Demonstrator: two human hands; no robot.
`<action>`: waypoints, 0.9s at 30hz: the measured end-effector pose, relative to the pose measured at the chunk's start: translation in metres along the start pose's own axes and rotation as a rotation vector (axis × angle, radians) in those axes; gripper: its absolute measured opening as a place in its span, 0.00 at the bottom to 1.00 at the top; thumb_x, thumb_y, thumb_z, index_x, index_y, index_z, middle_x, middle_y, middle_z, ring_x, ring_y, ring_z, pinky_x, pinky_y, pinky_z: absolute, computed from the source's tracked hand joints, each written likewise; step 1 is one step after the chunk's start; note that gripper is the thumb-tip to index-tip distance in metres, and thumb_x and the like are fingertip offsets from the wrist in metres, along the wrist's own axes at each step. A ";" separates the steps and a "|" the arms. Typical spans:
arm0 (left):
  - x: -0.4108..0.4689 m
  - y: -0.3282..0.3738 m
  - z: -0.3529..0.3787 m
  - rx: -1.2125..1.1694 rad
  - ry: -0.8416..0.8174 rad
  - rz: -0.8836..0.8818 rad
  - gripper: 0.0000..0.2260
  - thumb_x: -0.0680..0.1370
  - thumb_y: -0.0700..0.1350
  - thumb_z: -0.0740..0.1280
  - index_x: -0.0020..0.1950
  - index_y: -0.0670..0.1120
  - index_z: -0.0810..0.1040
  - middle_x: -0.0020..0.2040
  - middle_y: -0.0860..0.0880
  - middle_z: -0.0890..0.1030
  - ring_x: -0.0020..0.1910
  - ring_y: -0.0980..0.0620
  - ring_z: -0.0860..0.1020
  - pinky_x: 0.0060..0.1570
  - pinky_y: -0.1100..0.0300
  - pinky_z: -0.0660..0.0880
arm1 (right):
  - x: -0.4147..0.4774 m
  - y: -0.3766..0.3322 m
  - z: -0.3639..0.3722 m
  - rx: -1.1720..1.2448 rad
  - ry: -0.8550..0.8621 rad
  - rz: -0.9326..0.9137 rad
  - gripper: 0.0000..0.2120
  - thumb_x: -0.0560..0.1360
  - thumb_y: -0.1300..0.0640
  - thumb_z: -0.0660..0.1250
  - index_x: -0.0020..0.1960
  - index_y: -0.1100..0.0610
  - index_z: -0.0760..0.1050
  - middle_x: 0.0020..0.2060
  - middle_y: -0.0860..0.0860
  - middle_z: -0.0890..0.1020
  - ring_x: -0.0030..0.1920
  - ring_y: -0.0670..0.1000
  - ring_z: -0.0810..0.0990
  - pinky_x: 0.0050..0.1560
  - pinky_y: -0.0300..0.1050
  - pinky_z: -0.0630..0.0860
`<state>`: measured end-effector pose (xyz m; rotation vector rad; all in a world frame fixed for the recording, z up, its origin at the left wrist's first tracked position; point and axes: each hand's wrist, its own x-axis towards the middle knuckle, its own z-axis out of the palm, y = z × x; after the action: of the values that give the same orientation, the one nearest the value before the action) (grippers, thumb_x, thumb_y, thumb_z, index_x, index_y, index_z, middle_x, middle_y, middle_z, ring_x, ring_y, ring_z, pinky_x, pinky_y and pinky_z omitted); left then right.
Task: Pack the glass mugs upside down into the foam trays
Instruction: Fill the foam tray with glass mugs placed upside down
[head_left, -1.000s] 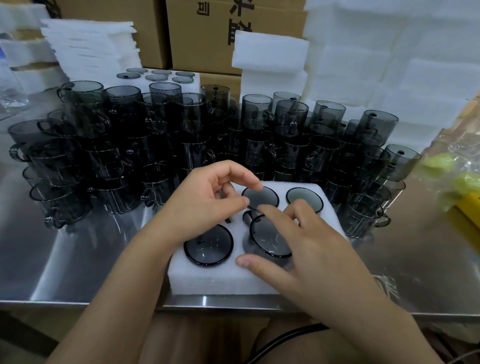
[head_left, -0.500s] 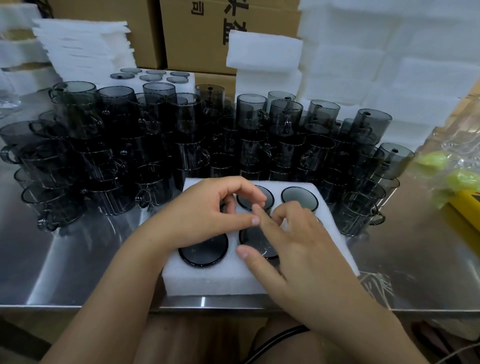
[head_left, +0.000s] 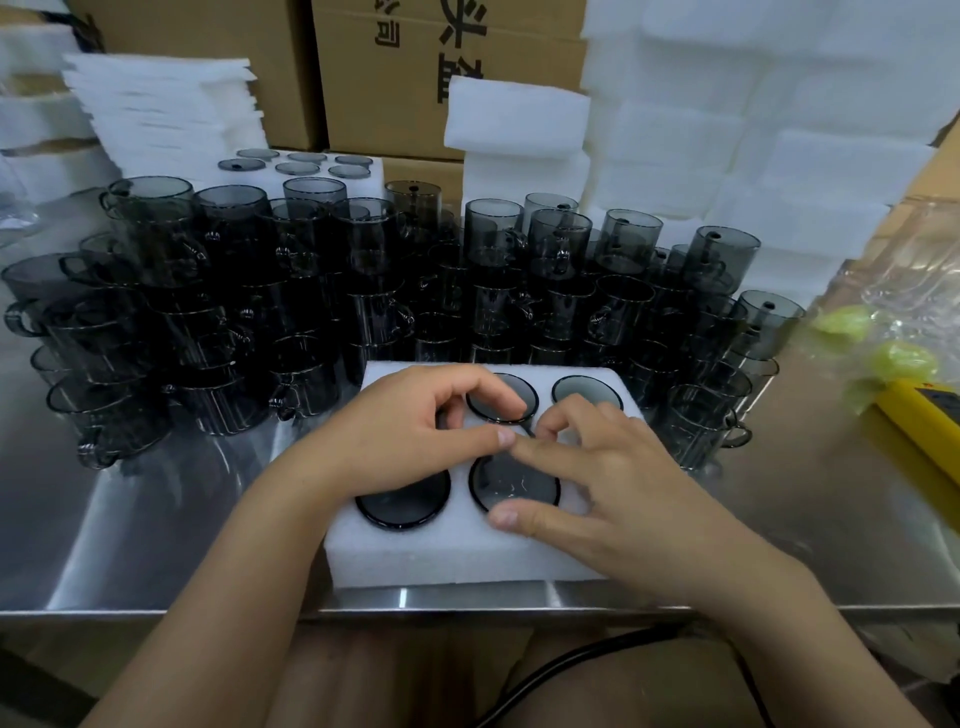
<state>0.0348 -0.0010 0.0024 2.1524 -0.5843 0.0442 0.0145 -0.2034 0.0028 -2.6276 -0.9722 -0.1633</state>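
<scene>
A white foam tray lies at the table's front edge with smoked-glass mugs sunk upside down in its holes. Round bases show at front left, front middle, back middle and back right. My left hand arches over the tray's back left, fingertips down on the back-middle base, and hides what lies beneath it. My right hand rests spread over the tray's right side. Its index fingertip meets my left thumb above the front-middle base, and its thumb lies on the foam.
A dense crowd of stacked loose glass mugs fills the steel table behind the tray. A filled foam tray, foam stacks and cardboard boxes stand at the back. A yellow object and plastic wrap lie at the right.
My hands have drawn together over the tray until thumb and index finger touch. The front-middle mug, raised with its handle showing a second ago, now sits flush in its hole.
</scene>
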 end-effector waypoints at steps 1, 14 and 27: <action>0.000 0.000 0.001 -0.010 0.005 -0.004 0.07 0.74 0.48 0.71 0.52 0.56 0.81 0.38 0.66 0.78 0.33 0.60 0.69 0.35 0.70 0.67 | -0.001 0.002 -0.004 0.158 0.042 0.025 0.27 0.69 0.26 0.53 0.61 0.36 0.75 0.47 0.39 0.67 0.48 0.42 0.68 0.52 0.33 0.62; 0.001 -0.006 0.002 -0.076 0.020 -0.008 0.07 0.72 0.55 0.66 0.49 0.62 0.80 0.38 0.64 0.79 0.32 0.59 0.69 0.33 0.73 0.66 | -0.028 0.084 -0.017 -0.154 0.221 0.669 0.12 0.76 0.50 0.66 0.58 0.51 0.79 0.55 0.48 0.73 0.38 0.49 0.73 0.42 0.42 0.67; 0.000 -0.006 0.001 -0.098 0.013 0.010 0.05 0.75 0.51 0.67 0.49 0.60 0.81 0.37 0.65 0.79 0.31 0.60 0.70 0.34 0.74 0.67 | -0.024 0.055 -0.038 -0.231 0.491 0.384 0.02 0.73 0.59 0.68 0.46 0.57 0.79 0.42 0.52 0.77 0.43 0.53 0.72 0.41 0.44 0.64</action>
<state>0.0372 0.0010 -0.0029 2.0524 -0.5781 0.0344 0.0322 -0.2708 0.0185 -2.7121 -0.2940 -0.8180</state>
